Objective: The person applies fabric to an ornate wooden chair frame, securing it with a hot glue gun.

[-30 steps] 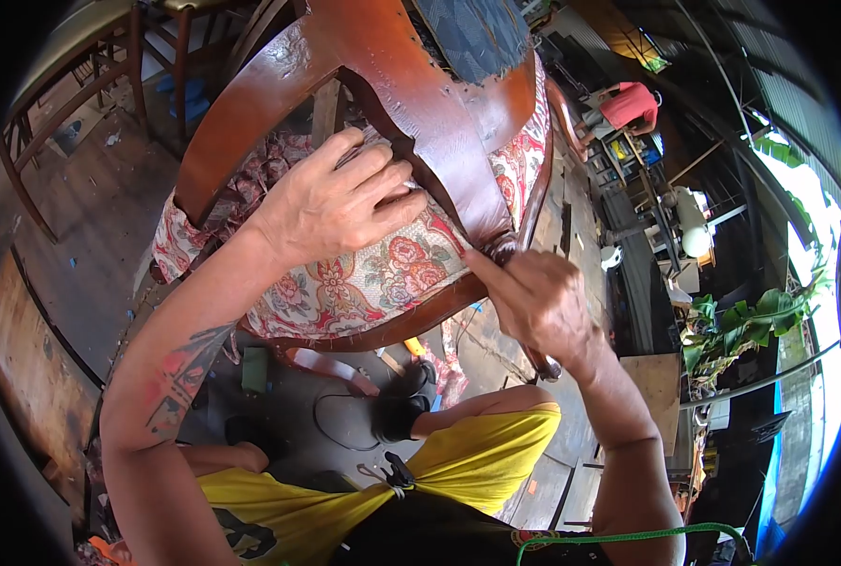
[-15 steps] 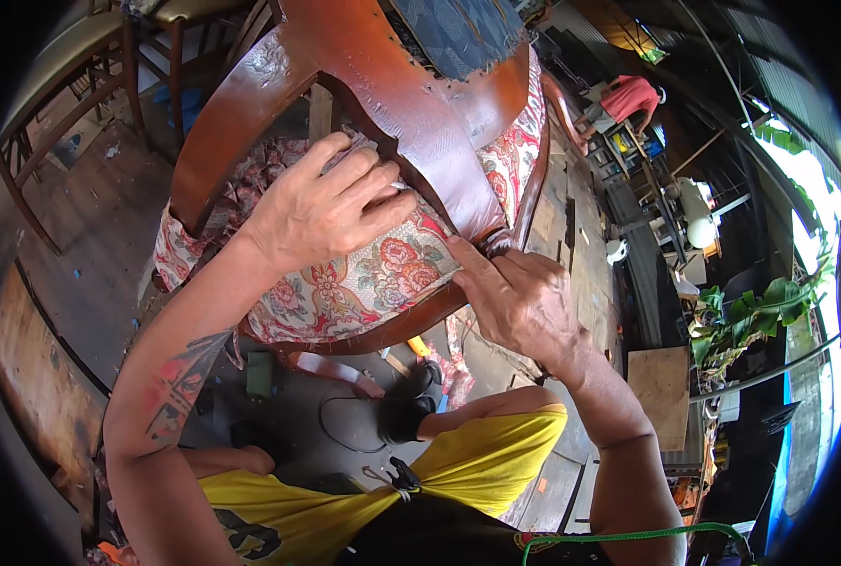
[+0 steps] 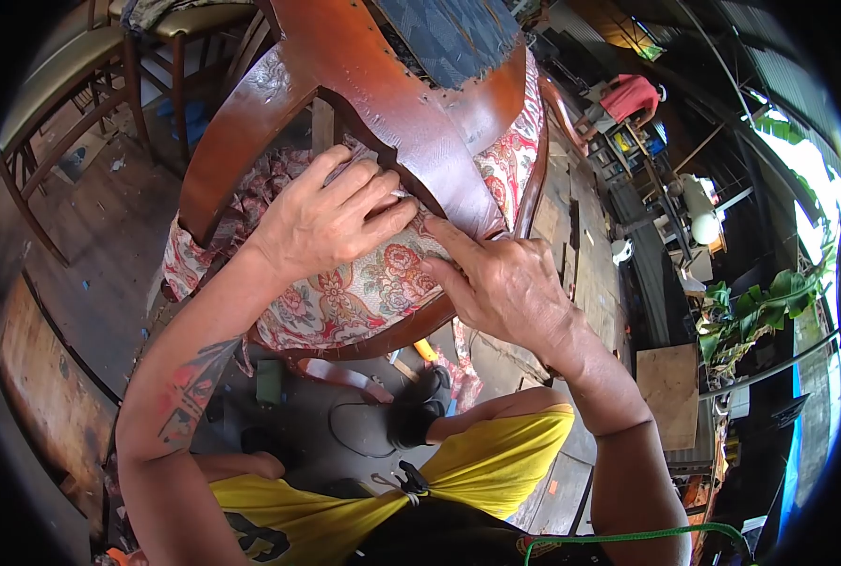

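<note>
A wooden chair frame [image 3: 420,132] in glossy reddish brown is tipped in front of me, its seat covered in floral fabric [image 3: 331,297]. My left hand [image 3: 331,212] is closed with curled fingers on the fabric's upper edge, beneath the curved frame piece. Near the corner where that piece meets the seat, my right hand [image 3: 510,288] has its index finger and thumb on the fabric. Its other fingers are bent and partly hidden. Bunched fabric lies left of my left hand. Blue patterned material [image 3: 453,42] with a ragged edge covers the frame's upper part.
Chairs with tan seats [image 3: 57,80] stand at the upper left. Below the seat are a loose curved wooden piece [image 3: 345,375] and a green block [image 3: 269,381] on the floor. A person in a red shirt [image 3: 631,99] bends over farther back. Plywood [image 3: 667,396] leans at right.
My right hand has shifted slightly left and up, its index finger moving along the fabric edge toward my left hand. The left hand keeps its hold; the view has shifted a little.
</note>
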The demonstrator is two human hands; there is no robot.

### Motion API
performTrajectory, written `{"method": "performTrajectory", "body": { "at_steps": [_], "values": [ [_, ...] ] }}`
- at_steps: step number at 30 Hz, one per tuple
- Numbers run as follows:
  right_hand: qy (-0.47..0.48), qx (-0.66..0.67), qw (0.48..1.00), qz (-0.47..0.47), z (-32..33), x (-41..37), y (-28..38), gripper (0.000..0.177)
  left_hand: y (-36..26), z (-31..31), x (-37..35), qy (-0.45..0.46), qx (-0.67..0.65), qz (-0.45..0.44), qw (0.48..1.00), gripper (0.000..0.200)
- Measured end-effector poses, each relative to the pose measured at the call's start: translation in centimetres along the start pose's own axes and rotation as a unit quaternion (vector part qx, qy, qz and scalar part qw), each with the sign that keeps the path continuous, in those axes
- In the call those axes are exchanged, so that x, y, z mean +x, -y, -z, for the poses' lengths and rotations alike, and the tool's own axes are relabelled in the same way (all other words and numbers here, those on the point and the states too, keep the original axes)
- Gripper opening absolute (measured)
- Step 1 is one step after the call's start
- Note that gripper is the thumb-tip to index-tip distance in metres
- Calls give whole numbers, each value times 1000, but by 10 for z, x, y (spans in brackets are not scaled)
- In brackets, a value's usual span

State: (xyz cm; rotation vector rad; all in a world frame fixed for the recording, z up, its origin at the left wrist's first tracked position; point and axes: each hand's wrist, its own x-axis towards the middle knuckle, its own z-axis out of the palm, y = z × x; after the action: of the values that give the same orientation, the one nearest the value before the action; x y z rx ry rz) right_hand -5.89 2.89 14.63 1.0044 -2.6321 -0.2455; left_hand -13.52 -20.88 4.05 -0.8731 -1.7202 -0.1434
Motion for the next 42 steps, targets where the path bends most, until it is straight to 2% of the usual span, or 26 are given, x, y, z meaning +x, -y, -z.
{"method": "performTrajectory", "body": {
  "at_steps": [3, 10, 12, 13, 16, 18, 20, 22, 24, 25, 26, 27, 29, 30, 32, 35, 37, 42],
  "values": [
    [34, -32, 999, -17, 3, 3, 4, 49, 0, -1, 0, -2, 0, 1, 1000, 26],
    [24, -20, 999, -22, 5, -23, -8, 46, 5, 0, 1, -4, 1, -19, 1000, 28],
    [4, -24, 1000, 8, 12, -39, -12, 39, 6, 5, 3, 20, -9, -25, 999, 39],
    [22, 20, 1000, -4, 16, -48, -18, 31, 5, 6, 4, 24, 4, -31, 999, 39],
    [-74, 170, 983, 17, 49, -80, -48, 50, 7, 4, 5, 25, 10, -39, 999, 39],
    [-142, 167, 973, -65, 74, -121, -69, 77, 7, 2, 5, 24, 29, -45, 998, 39],
    [-278, 195, 929, -145, 86, -186, -99, 95, 3, 2, 10, 32, 38, -54, 997, 39],
    [-371, 211, 893, -140, 95, -233, -122, 92, 5, 8, 10, 56, 64, -59, 995, 38],
    [-528, 258, 765, -264, 62, -300, -140, 92, 4, 8, 10, 53, 56, -48, 996, 37],
    [-553, 251, 716, -344, 16, -333, -139, 78, 5, 8, 8, 61, 53, -41, 996, 38],
    [-348, -45, 731, -585, -57, -385, -135, 57, 5, 8, 6, 68, 55, -44, 995, 38],
    [-345, -38, 730, -589, -98, -302, -73, 57, 7, 9, 4, 74, 53, -46, 995, 39],
    [-203, 129, 736, -633, -116, -277, -49, 50, 14, 6, 4, 84, 49, -61, 993, 40],
    [-107, 212, 721, -651, -116, -275, -26, 47, 12, 9, 1, 100, 43, -64, 992, 41],
    [37, 370, 687, -625, -131, -247, -28, 41, 20, 14, 2, 121, 80, -72, 987, 43],
    [259, 552, 560, -561, -122, -241, -19, 32, 27, 10, -1, 99, 63, -78, 990, 45],
    [390, 645, 447, -482, -114, -241, -17, 27, 29, 10, -4, 95, 55, -89, 990, 49],
    [351, 647, 487, -469, -108, -248, -11, 27, 30, 11, -10, 96, 61, -84, 990, 57]
  ]
}}
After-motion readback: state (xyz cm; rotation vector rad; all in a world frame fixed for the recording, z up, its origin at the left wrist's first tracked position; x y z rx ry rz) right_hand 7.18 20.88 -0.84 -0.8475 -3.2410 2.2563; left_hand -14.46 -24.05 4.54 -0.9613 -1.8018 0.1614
